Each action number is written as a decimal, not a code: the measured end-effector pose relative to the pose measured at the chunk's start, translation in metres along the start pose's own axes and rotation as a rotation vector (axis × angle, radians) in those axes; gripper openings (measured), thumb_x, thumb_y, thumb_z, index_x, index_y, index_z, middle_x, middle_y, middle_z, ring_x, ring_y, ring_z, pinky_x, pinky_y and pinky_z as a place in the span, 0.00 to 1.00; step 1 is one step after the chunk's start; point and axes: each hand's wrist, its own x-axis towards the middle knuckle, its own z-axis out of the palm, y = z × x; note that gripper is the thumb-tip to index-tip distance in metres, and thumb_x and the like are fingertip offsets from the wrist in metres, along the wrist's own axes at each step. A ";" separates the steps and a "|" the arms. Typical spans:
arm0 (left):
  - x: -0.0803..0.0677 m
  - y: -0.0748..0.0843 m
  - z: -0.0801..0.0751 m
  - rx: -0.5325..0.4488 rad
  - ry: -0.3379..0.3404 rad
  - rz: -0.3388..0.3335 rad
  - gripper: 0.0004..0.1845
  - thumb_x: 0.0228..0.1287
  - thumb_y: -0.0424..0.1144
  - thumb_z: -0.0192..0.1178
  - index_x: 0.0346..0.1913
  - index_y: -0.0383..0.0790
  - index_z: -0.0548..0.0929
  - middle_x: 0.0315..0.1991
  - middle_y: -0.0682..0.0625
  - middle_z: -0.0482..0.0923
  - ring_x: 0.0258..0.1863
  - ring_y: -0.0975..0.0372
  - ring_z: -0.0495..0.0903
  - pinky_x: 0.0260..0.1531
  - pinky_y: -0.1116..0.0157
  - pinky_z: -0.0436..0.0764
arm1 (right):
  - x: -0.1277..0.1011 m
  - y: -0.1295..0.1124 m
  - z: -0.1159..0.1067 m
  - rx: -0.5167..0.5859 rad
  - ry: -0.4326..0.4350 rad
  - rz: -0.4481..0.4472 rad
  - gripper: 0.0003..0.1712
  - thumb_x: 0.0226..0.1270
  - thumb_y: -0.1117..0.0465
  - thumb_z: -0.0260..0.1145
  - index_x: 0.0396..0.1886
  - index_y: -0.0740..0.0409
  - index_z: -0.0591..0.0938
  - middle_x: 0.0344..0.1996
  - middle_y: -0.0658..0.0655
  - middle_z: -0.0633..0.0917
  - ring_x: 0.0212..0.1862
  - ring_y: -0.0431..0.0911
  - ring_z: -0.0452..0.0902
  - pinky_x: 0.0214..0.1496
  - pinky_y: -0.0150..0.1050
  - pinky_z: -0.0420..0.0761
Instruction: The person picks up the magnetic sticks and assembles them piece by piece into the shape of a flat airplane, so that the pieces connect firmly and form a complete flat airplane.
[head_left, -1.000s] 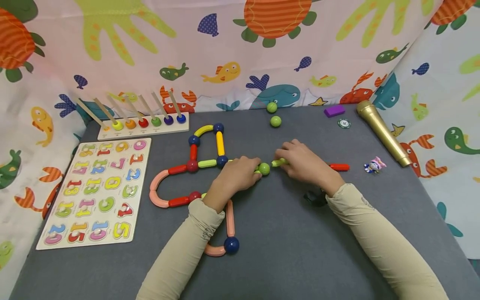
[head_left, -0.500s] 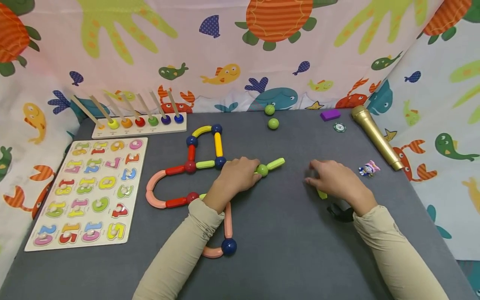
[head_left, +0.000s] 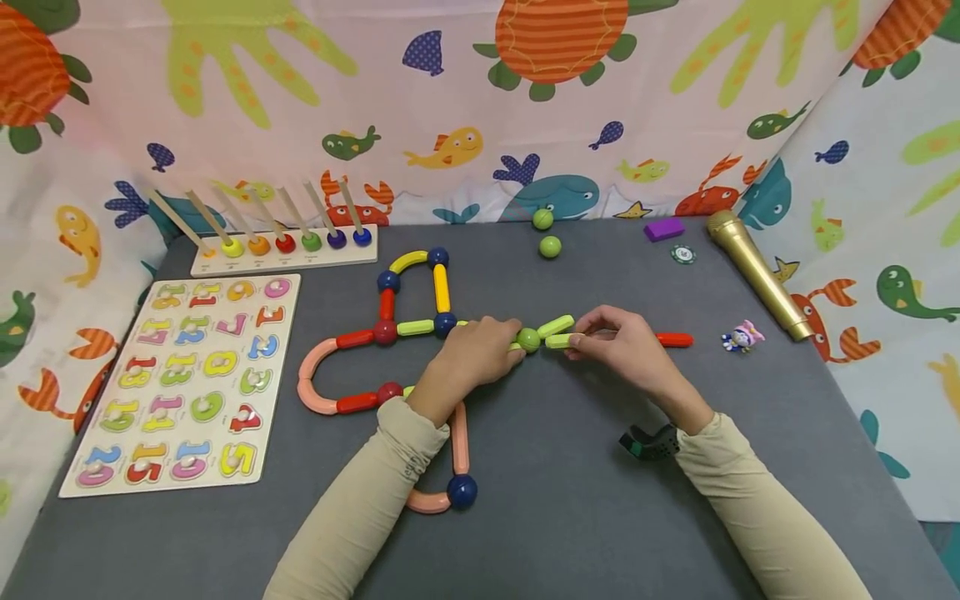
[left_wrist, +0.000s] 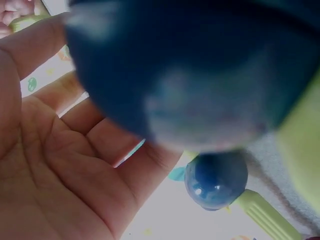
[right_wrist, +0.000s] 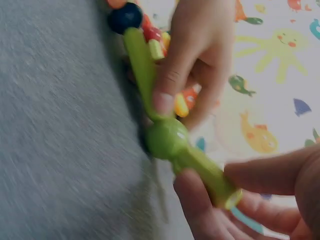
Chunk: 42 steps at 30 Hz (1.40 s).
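Observation:
A chain of coloured rods and balls [head_left: 386, 332] lies on the grey table [head_left: 585, 500]. At its right end sits a green ball [head_left: 528, 339] with a short green rod [head_left: 556, 325] pointing up and right from it. My left hand [head_left: 512, 350] grips the green rod [right_wrist: 140, 70] just left of that ball [right_wrist: 167, 139]. My right hand [head_left: 579, 342] pinches a second light green rod [head_left: 558, 341], whose end touches the ball's right side. The right wrist view shows that rod [right_wrist: 205, 175] between thumb and finger. The left wrist view shows my palm [left_wrist: 50, 165] and a blue ball [left_wrist: 216, 180].
A red rod [head_left: 673, 339] lies right of my right hand. Two loose green balls [head_left: 550, 247], a purple block [head_left: 663, 229], a chip [head_left: 682, 254], a gold microphone [head_left: 757, 271] and a small figure [head_left: 742, 336] sit at the back right. A number puzzle [head_left: 180, 379] and peg board [head_left: 285, 250] stand left.
My right hand left one green rod on the ball, reached right for another green rod, and brought it back to the ball. The left hand stayed put.

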 end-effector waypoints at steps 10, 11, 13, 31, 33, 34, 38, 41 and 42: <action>0.002 0.004 -0.001 -0.016 -0.021 0.028 0.22 0.83 0.48 0.60 0.71 0.43 0.79 0.38 0.47 0.81 0.36 0.54 0.80 0.37 0.56 0.79 | 0.007 -0.006 -0.003 -0.204 0.057 -0.014 0.14 0.81 0.57 0.66 0.49 0.67 0.85 0.38 0.61 0.89 0.38 0.52 0.90 0.41 0.40 0.86; 0.002 0.004 -0.001 -0.015 -0.027 0.030 0.23 0.83 0.48 0.60 0.72 0.43 0.78 0.40 0.46 0.82 0.37 0.54 0.81 0.38 0.56 0.79 | 0.011 -0.009 -0.008 -0.252 0.080 -0.025 0.15 0.83 0.56 0.64 0.50 0.66 0.85 0.38 0.61 0.89 0.37 0.52 0.88 0.40 0.41 0.85; 0.002 0.006 0.000 -0.012 -0.038 0.030 0.24 0.83 0.48 0.60 0.74 0.44 0.77 0.45 0.45 0.83 0.39 0.53 0.82 0.40 0.55 0.81 | 0.025 -0.015 -0.018 -0.348 0.112 -0.052 0.18 0.84 0.54 0.61 0.53 0.65 0.85 0.39 0.62 0.88 0.38 0.53 0.85 0.40 0.43 0.81; 0.013 0.020 -0.007 0.015 0.061 0.202 0.21 0.82 0.48 0.61 0.71 0.50 0.82 0.60 0.44 0.79 0.58 0.50 0.78 0.60 0.45 0.75 | 0.121 0.001 -0.038 -0.639 -0.087 -0.172 0.14 0.73 0.69 0.69 0.55 0.67 0.83 0.49 0.70 0.83 0.50 0.61 0.68 0.54 0.57 0.71; 0.017 0.020 -0.005 -0.019 -0.045 0.197 0.25 0.81 0.50 0.61 0.76 0.53 0.78 0.67 0.44 0.76 0.65 0.49 0.74 0.66 0.44 0.70 | 0.111 0.003 -0.041 -0.602 -0.117 -0.141 0.13 0.73 0.69 0.70 0.53 0.65 0.80 0.44 0.67 0.82 0.46 0.59 0.71 0.49 0.54 0.72; 0.019 0.021 -0.004 -0.024 -0.088 0.191 0.27 0.81 0.51 0.61 0.78 0.54 0.76 0.69 0.44 0.74 0.67 0.49 0.72 0.68 0.43 0.69 | 0.106 0.003 -0.044 -0.578 -0.136 -0.120 0.13 0.73 0.69 0.69 0.53 0.64 0.78 0.41 0.65 0.82 0.43 0.58 0.72 0.47 0.52 0.72; 0.023 0.024 -0.002 0.002 -0.162 0.152 0.30 0.81 0.53 0.60 0.81 0.54 0.72 0.78 0.45 0.67 0.74 0.46 0.66 0.73 0.40 0.62 | 0.085 0.005 -0.052 -0.443 -0.231 -0.025 0.16 0.78 0.67 0.67 0.55 0.61 0.70 0.32 0.60 0.78 0.33 0.53 0.75 0.37 0.44 0.74; 0.024 0.025 -0.003 0.021 -0.162 0.137 0.30 0.82 0.53 0.60 0.81 0.54 0.72 0.79 0.46 0.66 0.75 0.46 0.65 0.74 0.40 0.61 | 0.076 0.004 -0.053 -0.350 -0.307 0.002 0.18 0.80 0.66 0.66 0.58 0.60 0.66 0.30 0.60 0.79 0.32 0.52 0.76 0.35 0.42 0.76; 0.023 0.025 -0.004 0.022 -0.160 0.137 0.30 0.82 0.53 0.60 0.81 0.54 0.72 0.78 0.46 0.67 0.74 0.47 0.66 0.74 0.40 0.61 | 0.074 0.003 -0.052 -0.323 -0.334 0.002 0.19 0.80 0.66 0.66 0.59 0.60 0.66 0.31 0.61 0.80 0.33 0.53 0.76 0.36 0.43 0.77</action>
